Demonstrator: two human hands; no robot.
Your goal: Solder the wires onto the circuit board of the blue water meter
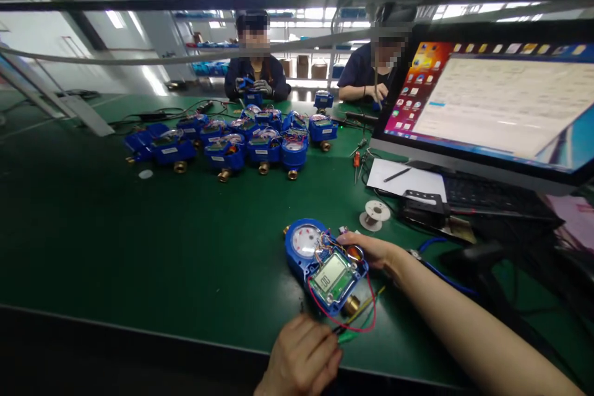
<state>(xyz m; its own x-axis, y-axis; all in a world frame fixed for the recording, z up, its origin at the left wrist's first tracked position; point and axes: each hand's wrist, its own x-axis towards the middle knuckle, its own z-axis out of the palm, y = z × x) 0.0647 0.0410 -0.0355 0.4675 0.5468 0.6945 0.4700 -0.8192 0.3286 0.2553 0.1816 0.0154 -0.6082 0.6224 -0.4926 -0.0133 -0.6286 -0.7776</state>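
Observation:
A blue meter (297, 260) with a round dial, an exposed circuit board and a lit display (333, 272) lies on the green table near its front edge. My right hand (371, 249) rests against the meter's right side, fingers round its upper corner. Below the meter, my left hand (304, 352) is closed, its fingertips at the ends of thin wires; what exactly it pinches is too small to tell. A red wire (374, 303) loops out from the meter, and green and yellow leads (366, 315) lie beside its brass fitting (351, 305).
Several blue meters (225, 153) stand grouped further back on the table (185, 247). A wire spool (375, 215), a red screwdriver (356, 161), paper (403, 178), a keyboard (492, 198) and a monitor (501, 111) are at the right. Two people sit across the table.

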